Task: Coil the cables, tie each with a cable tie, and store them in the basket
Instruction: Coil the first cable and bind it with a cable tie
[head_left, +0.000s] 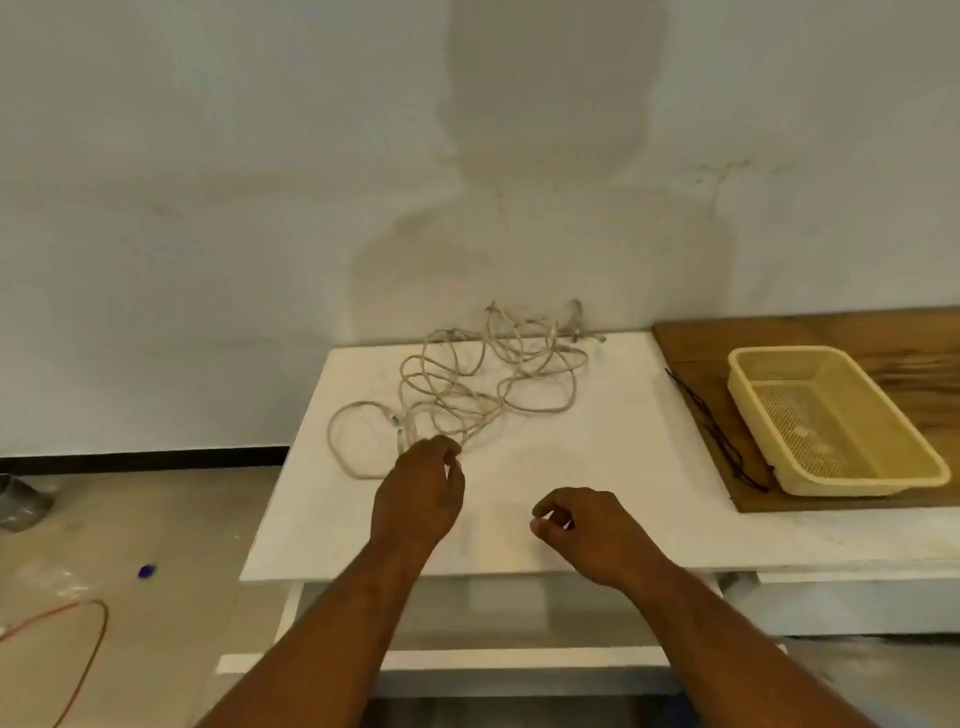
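Observation:
A tangle of beige cables (467, 384) lies in loose loops at the back of the white table (613, 447). My left hand (421, 499) reaches to the tangle's near edge, its fingertips pinched on a strand there. My right hand (587, 525) hovers over the table's front, fingers loosely curled and holding nothing. A yellow plastic basket (857, 486) with nothing in it sits on a wooden board (779, 332) to the right. Thin black cable ties (711, 426) lie on the board just left of the basket.
A wall stands right behind the table. On the floor to the left lie an orange cable (88, 639), a small purple object (147, 571) and a grey object (21, 504). A lower white shelf (467, 660) shows beneath the tabletop.

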